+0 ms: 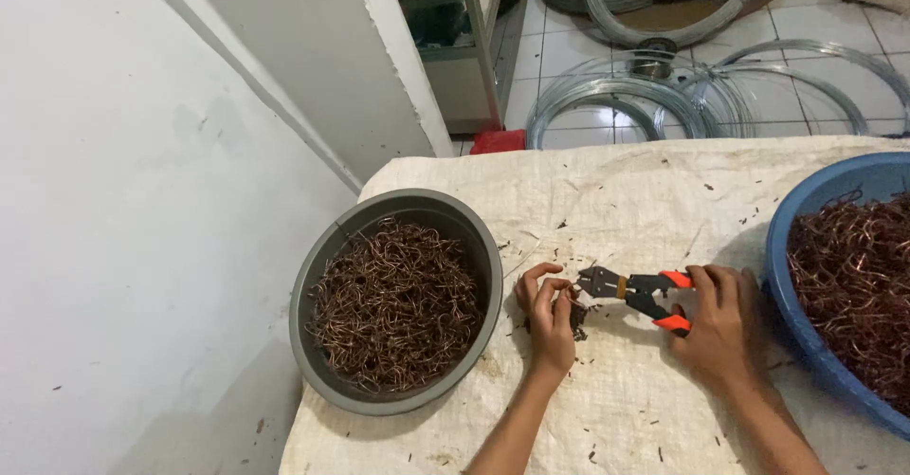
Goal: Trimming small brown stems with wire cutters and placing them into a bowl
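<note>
Nearest: two bare forearms over pale sacking (626, 200). Right hand (725, 328) wrapped around orange-and-black pliers (637, 292), nose pointing at left hand (548, 309). Left fingers pinched narrow on a small dark wire piece (576, 316), just beside the plier nose. Likely mid-bend or mid-cut; next calls for steady seating of the piece in the nose. Thin, coppery, hooked wire heaped in grey bowl (318, 276) left of that hand, more in blue basin (791, 219) right of the other.

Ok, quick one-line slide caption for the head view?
Right hand grips orange-handled pliers toward the left hand, between a grey bowl and blue basin of copper wire.
</note>
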